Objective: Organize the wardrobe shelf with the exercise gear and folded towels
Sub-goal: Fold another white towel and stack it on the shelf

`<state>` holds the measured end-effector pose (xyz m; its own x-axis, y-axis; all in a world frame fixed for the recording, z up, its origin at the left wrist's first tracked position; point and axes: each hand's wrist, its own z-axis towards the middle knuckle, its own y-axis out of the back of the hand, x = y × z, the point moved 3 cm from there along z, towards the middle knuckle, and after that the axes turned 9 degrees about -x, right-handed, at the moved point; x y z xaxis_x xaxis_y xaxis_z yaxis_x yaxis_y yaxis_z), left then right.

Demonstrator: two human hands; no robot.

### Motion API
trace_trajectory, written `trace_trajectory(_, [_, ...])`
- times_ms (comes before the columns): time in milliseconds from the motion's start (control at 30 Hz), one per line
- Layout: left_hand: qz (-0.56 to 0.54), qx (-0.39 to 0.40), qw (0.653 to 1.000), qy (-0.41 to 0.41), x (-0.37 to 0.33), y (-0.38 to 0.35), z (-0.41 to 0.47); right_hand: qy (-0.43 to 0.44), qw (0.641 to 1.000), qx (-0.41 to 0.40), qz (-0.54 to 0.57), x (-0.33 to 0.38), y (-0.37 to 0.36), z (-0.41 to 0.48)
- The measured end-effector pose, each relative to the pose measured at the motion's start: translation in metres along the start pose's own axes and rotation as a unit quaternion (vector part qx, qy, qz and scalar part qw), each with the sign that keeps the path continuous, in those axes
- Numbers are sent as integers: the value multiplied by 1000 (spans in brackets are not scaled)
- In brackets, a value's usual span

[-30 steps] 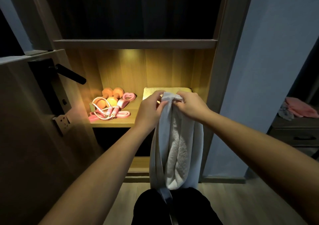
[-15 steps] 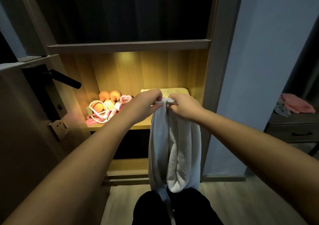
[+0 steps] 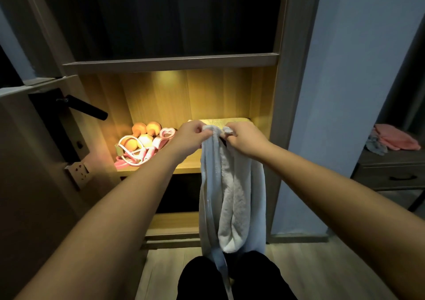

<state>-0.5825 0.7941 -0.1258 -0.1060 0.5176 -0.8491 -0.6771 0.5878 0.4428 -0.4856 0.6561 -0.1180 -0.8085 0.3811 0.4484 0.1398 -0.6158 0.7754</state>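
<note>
Exercise gear sits grouped at the left of the shelf, folded towel at back right; white towel hangs unfolded in front, left hand and right hand each with grip pinched on its top edge, so folding and shelving likely remain.

Black door handle at left; pink cloth on a dresser at right

Home, bedroom-like corner. Wood wardrobe with lit shelf: dumbbells and pink-white cord left, folded towel right. Dark compartment above. Door with black lever handle, socket near left. Plank floor. Drawer unit far right, pink cloth heaped on top
</note>
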Motion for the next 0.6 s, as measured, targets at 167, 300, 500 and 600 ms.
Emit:
trace_trajectory(167, [-29,-242,963,114,46,51,18,-129,991,-37,-19,-66,39,5])
trace_trajectory(300, [5,-335,925,181,71,95,23,-215,972,39,-84,-130,58,-6])
trace_trajectory(500, [-43,-497,823,272,111,165,23,-257,939,188,-132,-183,69,-33])
trace_trajectory(600, [-103,-548,765,323,115,183,16,-287,935,66,-196,-194,74,-30])
